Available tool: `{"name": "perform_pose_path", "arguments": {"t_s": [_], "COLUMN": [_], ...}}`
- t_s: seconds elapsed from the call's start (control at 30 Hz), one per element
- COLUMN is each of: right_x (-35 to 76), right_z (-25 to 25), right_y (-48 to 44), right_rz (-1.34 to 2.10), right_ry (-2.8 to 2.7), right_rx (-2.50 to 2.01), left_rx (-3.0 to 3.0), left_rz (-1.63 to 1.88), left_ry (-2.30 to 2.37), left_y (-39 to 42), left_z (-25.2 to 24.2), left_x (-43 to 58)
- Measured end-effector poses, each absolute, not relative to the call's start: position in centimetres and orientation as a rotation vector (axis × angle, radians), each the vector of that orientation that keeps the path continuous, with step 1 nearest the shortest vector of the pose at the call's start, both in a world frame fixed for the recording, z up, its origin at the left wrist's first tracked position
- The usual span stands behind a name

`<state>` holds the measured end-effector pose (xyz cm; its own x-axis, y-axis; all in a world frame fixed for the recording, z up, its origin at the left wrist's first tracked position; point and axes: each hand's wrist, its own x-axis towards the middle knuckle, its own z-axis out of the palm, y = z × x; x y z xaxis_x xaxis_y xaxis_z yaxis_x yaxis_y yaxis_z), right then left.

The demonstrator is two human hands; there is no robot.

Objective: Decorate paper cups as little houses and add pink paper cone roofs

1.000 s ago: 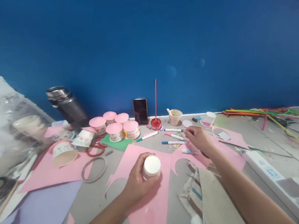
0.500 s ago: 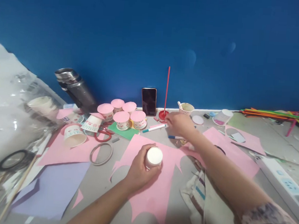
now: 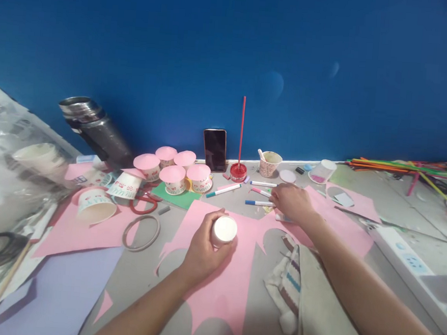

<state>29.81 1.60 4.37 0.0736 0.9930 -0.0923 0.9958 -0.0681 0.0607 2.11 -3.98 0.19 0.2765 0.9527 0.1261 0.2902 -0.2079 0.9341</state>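
My left hand (image 3: pixel 207 245) is wrapped round a small white paper cup (image 3: pixel 224 230), its round pale end facing up, above a pink paper sheet (image 3: pixel 234 280) with curved cut-outs. To the right, my right hand (image 3: pixel 293 200) reaches down among the markers. Its bent fingertips close at the right end of a pink marker (image 3: pixel 260 192); the grip is partly hidden. A blue marker (image 3: pixel 257 203) lies just below, and another white marker (image 3: pixel 263 183) above. A teal marker (image 3: pixel 224 190) rests farther left.
Several printed cups topped with pink discs (image 3: pixel 172 174) stand at left, near red scissors (image 3: pixel 144 204) and a tape ring (image 3: pixel 141 232). A phone (image 3: pixel 215 149), a red pot (image 3: pixel 238 173) with an upright stick and a printed cup (image 3: pixel 270 165) line the blue wall. A power strip (image 3: pixel 408 262) lies right.
My right hand has moved from beside the red pot rightward and down to the markers, uncovering the pot and several markers. My left hand still holds the cup. The view has shifted slightly right.
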Motion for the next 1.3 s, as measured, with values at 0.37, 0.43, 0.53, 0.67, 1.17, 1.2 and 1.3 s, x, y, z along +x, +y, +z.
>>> {"name": "perform_pose_path", "arguments": {"t_s": [0.37, 0.43, 0.53, 0.67, 1.17, 1.2, 1.3], "right_x": [29.5, 28.4, 26.6, 24.7, 26.3, 26.7, 26.7], "right_z": [5.5, 6.4, 8.1, 10.2, 5.0, 4.7, 3.6], "right_y": [0.1, -1.3, -3.6, -5.8, -6.3, -5.9, -5.0], "right_rz": [-0.082, -0.354, -0.535, -0.633, -2.693, -2.765, -3.164], "right_ry": [2.392, 2.683, 3.077, 3.4, 2.359, 2.292, 1.848], "right_rx": [2.276, 2.255, 1.992, 1.756, 2.686, 2.686, 2.62], "left_rx": [1.65, 1.727, 1.95, 2.198, 1.945, 1.979, 2.067], "left_rz": [1.095, 1.228, 1.286, 1.008, 0.782, 0.739, 0.759], "left_ry": [1.025, 1.096, 1.122, 1.024, 1.496, 1.482, 1.471], "left_y": [-4.1, -4.4, -4.8, -5.0, -4.3, -3.6, -2.5], "left_z": [1.6, 3.1, 5.3, 7.3, 5.6, 5.0, 3.8], "left_x": [0.7, 0.3, -0.3, -0.9, -6.2, -6.3, -5.8]}}
